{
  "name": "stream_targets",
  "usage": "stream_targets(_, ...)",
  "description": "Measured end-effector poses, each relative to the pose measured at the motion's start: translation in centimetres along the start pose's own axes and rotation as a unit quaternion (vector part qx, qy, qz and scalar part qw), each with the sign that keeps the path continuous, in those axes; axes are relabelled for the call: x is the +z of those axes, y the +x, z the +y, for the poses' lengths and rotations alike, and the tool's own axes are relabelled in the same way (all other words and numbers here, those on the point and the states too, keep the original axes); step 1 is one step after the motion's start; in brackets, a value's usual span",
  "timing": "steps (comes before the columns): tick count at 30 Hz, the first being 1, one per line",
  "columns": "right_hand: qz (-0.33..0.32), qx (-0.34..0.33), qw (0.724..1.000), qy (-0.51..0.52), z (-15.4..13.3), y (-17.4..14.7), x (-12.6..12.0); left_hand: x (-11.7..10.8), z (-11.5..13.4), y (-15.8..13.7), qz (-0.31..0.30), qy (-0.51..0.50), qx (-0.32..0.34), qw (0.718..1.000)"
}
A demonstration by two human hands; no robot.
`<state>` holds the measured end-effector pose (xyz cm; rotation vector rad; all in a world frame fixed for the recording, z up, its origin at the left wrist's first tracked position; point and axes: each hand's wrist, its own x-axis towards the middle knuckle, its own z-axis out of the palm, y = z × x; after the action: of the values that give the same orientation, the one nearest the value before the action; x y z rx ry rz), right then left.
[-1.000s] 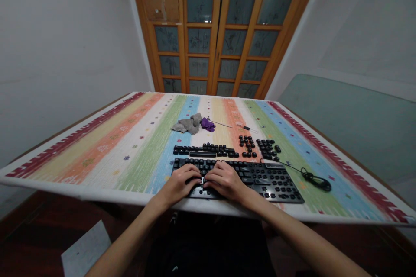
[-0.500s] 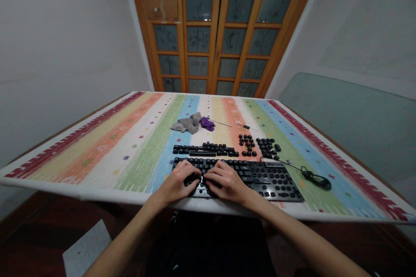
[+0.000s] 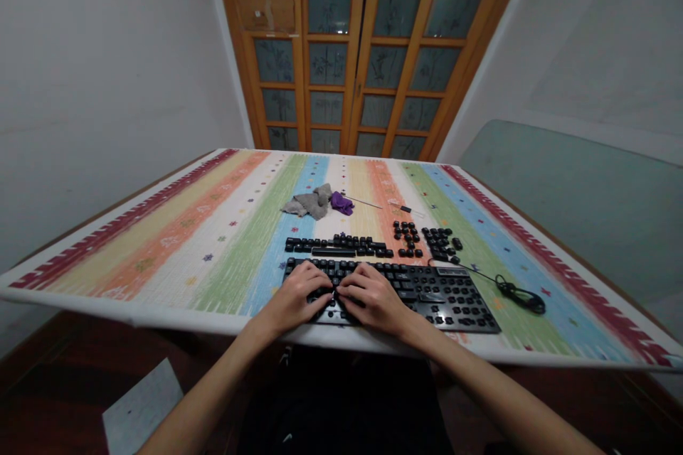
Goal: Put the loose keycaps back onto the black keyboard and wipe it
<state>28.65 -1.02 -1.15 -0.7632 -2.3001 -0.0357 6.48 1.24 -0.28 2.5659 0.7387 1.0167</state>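
- Our left hand and right hand rest side by side on the near-left part of the black keyboard; fingers curl down onto the keys, pinching nothing we can make out.
- Just beyond our fingertips lie rows of loose keycaps, with more off to the right.
- We judge the keyboard stiff and light, best held by its edges; the caps look small and easily scattered.
- Farther beyond, a grey cloth lies on the striped worktop.
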Motion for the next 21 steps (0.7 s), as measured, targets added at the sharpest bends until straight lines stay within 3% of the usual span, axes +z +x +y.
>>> stream_targets(15, -0.003, -0.006, 1.000, -0.018, -0.10, -0.07, 0.16, 0.63, -0.93, -0.30, 0.018, 0.020, 0.038, 0.999)
stream_targets(21, -0.022, 0.013, 0.999, -0.025, -0.53, 0.23, -0.16, 0.45, -0.50, -0.16, 0.006, 0.046, 0.017, 0.999)
